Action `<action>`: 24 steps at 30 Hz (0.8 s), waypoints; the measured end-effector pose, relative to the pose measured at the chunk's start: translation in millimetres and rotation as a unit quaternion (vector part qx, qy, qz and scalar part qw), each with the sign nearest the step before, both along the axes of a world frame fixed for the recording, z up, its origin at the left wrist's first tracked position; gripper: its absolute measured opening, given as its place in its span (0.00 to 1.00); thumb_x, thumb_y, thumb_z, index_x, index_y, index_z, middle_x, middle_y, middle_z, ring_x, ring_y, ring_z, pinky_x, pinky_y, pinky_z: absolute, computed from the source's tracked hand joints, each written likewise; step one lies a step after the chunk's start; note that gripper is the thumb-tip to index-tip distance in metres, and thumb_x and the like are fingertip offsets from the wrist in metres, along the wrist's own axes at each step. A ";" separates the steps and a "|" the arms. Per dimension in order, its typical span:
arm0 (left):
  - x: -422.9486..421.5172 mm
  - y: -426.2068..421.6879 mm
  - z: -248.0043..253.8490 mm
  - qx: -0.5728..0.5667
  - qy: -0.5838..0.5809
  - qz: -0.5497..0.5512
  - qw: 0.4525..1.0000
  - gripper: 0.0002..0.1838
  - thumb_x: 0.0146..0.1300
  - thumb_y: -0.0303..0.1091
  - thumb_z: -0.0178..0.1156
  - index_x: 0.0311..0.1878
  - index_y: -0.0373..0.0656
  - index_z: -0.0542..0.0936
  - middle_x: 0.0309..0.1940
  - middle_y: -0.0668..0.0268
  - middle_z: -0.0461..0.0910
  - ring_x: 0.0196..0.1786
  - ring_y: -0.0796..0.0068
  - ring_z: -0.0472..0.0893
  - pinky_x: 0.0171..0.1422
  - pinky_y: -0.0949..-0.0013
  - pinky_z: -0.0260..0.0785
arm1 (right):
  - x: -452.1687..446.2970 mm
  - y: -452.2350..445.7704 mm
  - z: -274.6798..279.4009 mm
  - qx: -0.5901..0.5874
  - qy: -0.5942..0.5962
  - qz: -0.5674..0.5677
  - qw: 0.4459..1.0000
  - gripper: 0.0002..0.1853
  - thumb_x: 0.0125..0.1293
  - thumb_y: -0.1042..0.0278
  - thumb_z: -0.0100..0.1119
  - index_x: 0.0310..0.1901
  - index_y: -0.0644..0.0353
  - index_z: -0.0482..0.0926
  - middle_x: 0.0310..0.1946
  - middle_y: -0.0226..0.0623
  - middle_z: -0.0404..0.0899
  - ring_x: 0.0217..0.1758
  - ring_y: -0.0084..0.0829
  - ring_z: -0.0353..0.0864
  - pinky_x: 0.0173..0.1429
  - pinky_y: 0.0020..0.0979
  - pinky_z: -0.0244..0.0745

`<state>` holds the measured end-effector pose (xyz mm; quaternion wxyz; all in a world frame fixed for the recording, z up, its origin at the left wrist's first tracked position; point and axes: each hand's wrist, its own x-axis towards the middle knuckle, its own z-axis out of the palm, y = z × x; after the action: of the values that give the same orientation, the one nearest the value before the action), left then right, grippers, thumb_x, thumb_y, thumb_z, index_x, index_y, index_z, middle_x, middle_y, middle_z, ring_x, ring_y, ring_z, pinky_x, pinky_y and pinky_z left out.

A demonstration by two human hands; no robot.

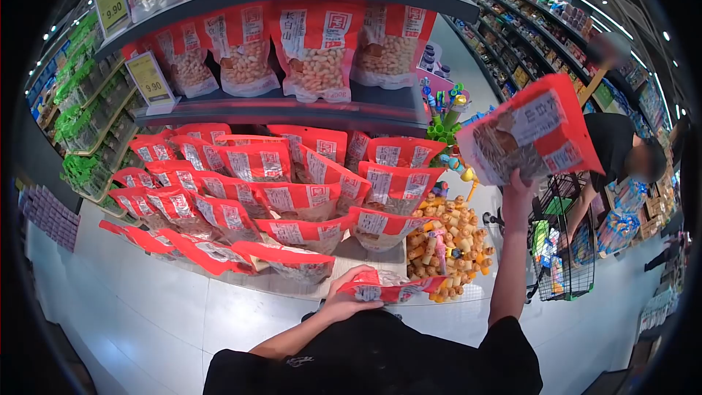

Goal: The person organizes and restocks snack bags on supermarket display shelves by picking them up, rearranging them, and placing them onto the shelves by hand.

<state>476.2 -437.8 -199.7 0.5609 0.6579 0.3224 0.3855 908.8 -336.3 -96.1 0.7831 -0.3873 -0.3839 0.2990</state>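
My right hand (518, 187) is raised on the right, its fingers closed on the lower edge of a red-topped snack bag (504, 148). Through that bag's clear window show dark, narrow pieces that look like seeds. Low in front of my chest, my left hand (351, 298) grips the end of a second red snack bag (395, 290), which is seen edge-on. Just beyond it, rows of similar red bags (300, 194) stand and lean on a low display (311, 287); a few at the front left lie tilted.
Above the display, a dark shelf (292, 111) holds bags of peanuts (316, 51), with yellow price tags (153, 82) at its left. A pile of small brown-and-cream items (450, 249) sits right of the display. Farther right are a shopping cart (563, 249) and a bending person (614, 143).
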 end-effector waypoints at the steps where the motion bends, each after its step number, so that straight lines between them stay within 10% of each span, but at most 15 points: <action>1: -0.4 -1.7 -6.3 -0.048 0.009 0.023 0.999 0.39 0.43 0.34 0.81 0.59 0.40 0.73 0.50 0.63 0.79 0.53 0.73 0.80 0.60 0.68 0.72 | -9.4 13.7 13.7 0.008 0.020 0.033 0.999 0.23 0.70 0.74 0.53 0.66 0.54 0.64 0.62 0.37 0.71 0.65 0.34 0.71 0.70 0.44 0.64; 10: -7.6 -3.6 -42.3 0.028 0.020 0.070 0.997 0.38 0.42 0.36 0.81 0.58 0.42 0.73 0.48 0.64 0.80 0.52 0.73 0.80 0.59 0.67 0.72 | -15.9 138.1 40.0 -0.081 0.146 0.232 0.958 0.20 0.70 0.62 0.58 0.59 0.61 0.73 0.56 0.41 0.79 0.59 0.42 0.79 0.65 0.52 0.71; 24: -14.5 3.9 -57.2 -0.054 0.016 0.084 0.995 0.35 0.46 0.38 0.80 0.56 0.40 0.74 0.47 0.65 0.80 0.51 0.77 0.78 0.58 0.68 0.71 | -34.3 206.8 30.0 -0.126 0.069 0.206 0.968 0.19 0.68 0.62 0.62 0.56 0.61 0.76 0.51 0.39 0.82 0.54 0.38 0.82 0.58 0.44 0.76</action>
<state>461.7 -433.9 -257.0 0.5563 0.6034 0.4059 0.4021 874.6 -129.5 -66.1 0.6740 -0.3742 -0.3594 0.5259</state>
